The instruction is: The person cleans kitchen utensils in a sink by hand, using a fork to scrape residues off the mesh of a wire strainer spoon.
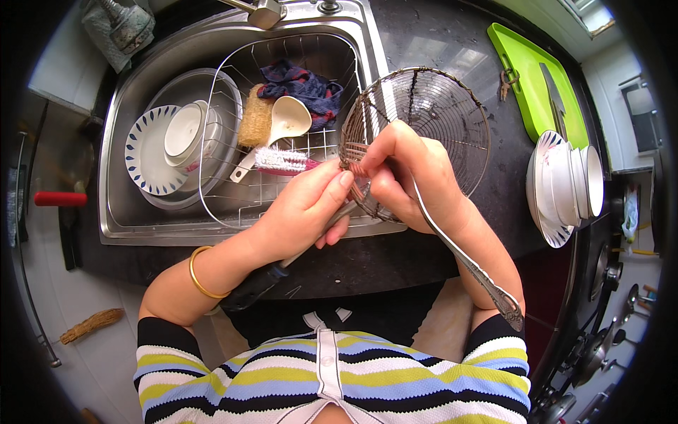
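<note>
A round wire-mesh skimmer [450, 127] with a dark, rusty rim lies partly over the sink edge and partly over the black counter. Around the joint of its rim and metal shaft is my left hand [310, 204]; the black handle [257, 286] runs back under my left forearm. My right hand [410, 175] grips a metal fork [450, 241] with an ornate handle. The fork's tines lie against the wire near that joint, close to my left fingertips. Just beyond my left hand, a white-bristled brush [280, 160] with a pink body rests on the wire basket.
In the steel sink [122, 212], a wire basket [212, 204] holds a loofah [253, 119], a white ladle [291, 116] and a dark cloth [304, 87]. Beside it sits a basin [230, 106] of dishes. Stacked bowls [561, 185], a green tray [522, 69] and a knife [553, 93] are at right.
</note>
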Motion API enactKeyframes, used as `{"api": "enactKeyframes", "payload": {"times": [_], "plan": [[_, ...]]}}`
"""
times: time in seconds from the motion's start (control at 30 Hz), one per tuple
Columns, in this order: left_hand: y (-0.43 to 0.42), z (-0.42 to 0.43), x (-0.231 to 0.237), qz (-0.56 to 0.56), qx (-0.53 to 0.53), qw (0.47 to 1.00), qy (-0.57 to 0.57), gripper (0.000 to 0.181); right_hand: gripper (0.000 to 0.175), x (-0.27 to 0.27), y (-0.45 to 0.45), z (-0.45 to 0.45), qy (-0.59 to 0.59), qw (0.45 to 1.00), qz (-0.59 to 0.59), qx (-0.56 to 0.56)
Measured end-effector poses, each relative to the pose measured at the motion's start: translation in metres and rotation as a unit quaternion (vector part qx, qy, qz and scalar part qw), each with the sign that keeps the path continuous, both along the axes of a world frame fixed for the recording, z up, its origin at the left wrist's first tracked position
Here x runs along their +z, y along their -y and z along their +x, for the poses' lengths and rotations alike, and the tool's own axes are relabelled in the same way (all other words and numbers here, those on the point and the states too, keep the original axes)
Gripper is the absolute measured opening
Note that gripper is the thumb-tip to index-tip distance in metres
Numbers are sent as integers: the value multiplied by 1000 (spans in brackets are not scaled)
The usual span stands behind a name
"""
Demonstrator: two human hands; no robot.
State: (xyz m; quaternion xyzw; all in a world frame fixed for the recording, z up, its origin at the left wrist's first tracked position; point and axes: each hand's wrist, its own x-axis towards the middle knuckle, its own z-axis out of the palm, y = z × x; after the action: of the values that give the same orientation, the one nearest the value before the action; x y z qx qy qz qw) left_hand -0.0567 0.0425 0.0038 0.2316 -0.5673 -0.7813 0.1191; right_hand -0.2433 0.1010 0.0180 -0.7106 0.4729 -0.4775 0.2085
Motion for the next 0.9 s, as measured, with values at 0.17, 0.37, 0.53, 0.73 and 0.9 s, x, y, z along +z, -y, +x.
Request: {"api": "enactKeyframes", "payload": {"times": [0.17, 0.37, 0.53, 0.73, 0.9], "plan": [[2, 2, -2, 1, -8, 1000, 9, 27, 15, -1, 1, 0, -16, 1000, -5, -1], [1, 1, -6, -10, -16, 1000, 21, 28, 14, -4, 3, 5, -4, 1000, -13, -10], [1, 2, -1, -10, -8, 1000, 11, 28, 12, 3, -5, -2, 111, 993, 18, -24], [3, 3, -2, -9, -27, 1000, 4, 32, 11, 2, -1, 0, 12, 1000, -20, -2], [0, 2, 0, -17, 0, 1000, 0, 27, 11, -1, 0, 0, 50, 998, 20, 16]]}}
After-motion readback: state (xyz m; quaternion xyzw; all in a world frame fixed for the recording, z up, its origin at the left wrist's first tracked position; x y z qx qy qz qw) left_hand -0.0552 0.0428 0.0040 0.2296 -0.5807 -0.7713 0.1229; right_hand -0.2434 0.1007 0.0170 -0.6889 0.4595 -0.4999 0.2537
